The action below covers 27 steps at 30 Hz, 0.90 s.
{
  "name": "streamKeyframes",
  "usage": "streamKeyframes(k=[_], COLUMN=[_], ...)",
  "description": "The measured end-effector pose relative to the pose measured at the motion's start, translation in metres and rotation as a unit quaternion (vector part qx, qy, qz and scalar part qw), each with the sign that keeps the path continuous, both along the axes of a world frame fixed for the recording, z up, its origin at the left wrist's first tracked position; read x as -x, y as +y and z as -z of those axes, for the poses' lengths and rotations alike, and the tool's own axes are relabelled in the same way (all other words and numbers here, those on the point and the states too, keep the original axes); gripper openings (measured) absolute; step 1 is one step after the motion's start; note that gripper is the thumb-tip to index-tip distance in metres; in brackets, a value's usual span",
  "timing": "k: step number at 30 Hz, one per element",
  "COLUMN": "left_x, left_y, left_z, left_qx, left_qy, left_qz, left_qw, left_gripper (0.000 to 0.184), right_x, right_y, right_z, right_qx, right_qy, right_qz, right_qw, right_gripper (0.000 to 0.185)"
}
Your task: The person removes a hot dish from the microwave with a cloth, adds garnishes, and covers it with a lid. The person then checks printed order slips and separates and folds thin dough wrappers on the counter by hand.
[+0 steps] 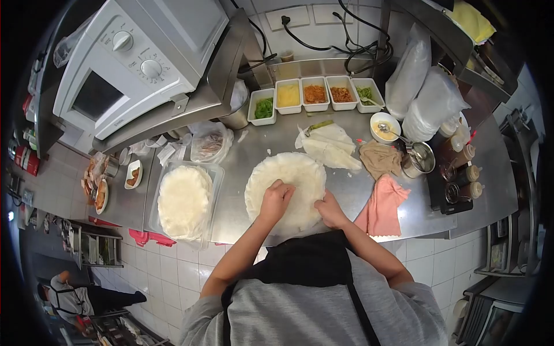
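Note:
A stack of thin, pale round wrappers point(287, 167) lies on the steel counter in front of me. Over its middle, my left hand point(277, 200) is closed with the fingers curled; what it pinches, if anything, is hidden. My right hand point(330, 210) closes on the wrapper edge at the right side of the stack. Left of my hands, a second pile of round wrappers point(186, 202) sits in a clear plastic tub point(214, 202). Beyond the stack lie folded pale wrappers point(329, 147) with a green strip beside them.
White containers point(264, 121) of toppings line the back. To the right are a white bowl point(385, 127), a metal pot point(418, 160), a brown cloth point(381, 160), a pink cloth point(384, 207) and sauce bottles point(464, 175). A microwave point(133, 63) stands upper left. Another person point(72, 297) is lower left.

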<state>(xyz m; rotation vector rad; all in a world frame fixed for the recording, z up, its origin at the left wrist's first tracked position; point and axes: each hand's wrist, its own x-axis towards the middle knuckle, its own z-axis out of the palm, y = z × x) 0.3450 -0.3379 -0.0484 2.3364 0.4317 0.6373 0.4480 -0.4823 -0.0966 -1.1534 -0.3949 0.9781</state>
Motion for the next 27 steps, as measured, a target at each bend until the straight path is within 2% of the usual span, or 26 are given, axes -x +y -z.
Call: streamKeyframes(k=[3, 6, 8, 12, 15, 18, 20, 24, 27], left_x=[0.002, -0.001, 0.001, 0.001, -0.002, -0.003, 0.0, 0.01, 0.018], left_y=[0.0, 0.006, 0.008, 0.019, 0.022, 0.036, 0.041, 0.049, 0.059], left_z=[-0.003, 0.012, 0.015, 0.005, -0.007, 0.001, 0.001, 0.007, 0.016], left_qx=[0.01, -0.009, 0.044, 0.104, 0.111, 0.075, 0.083, 0.1, 0.076], left_qy=[0.02, -0.065, -0.015, 0.044, 0.047, -0.009, -0.004, -0.01, -0.083], left_qz=[-0.048, -0.027, -0.036, -0.053, -0.09, -0.111, -0.138, -0.202, -0.217], left_qw=[0.999, 0.997, 0.998, 0.992, 0.989, 0.991, 0.987, 0.974, 0.97], left_gripper=[0.007, 0.01, 0.013, 0.017, 0.016, 0.017, 0.017, 0.017, 0.019], right_x=[-0.003, -0.005, -0.007, -0.017, -0.023, -0.03, -0.034, -0.034, -0.037], right_y=[-0.003, -0.005, -0.006, -0.006, -0.006, -0.008, -0.011, -0.012, -0.014], right_z=[-0.001, -0.004, -0.008, -0.01, -0.009, -0.016, -0.022, -0.026, -0.021], right_qx=[-0.013, -0.009, -0.004, -0.035, -0.049, -0.047, -0.035, 0.024, 0.043], right_qy=[0.059, 0.104, 0.111, 0.081, 0.053, 0.038, 0.028, -0.062, -0.082], right_qz=[-0.009, -0.017, -0.025, -0.015, -0.003, 0.004, -0.002, 0.019, 0.014], right_qw=[0.998, 0.994, 0.993, 0.996, 0.997, 0.998, 0.999, 0.998, 0.996], right_gripper=[0.057, 0.058, 0.058, 0.059, 0.06, 0.061, 0.061, 0.061, 0.062])
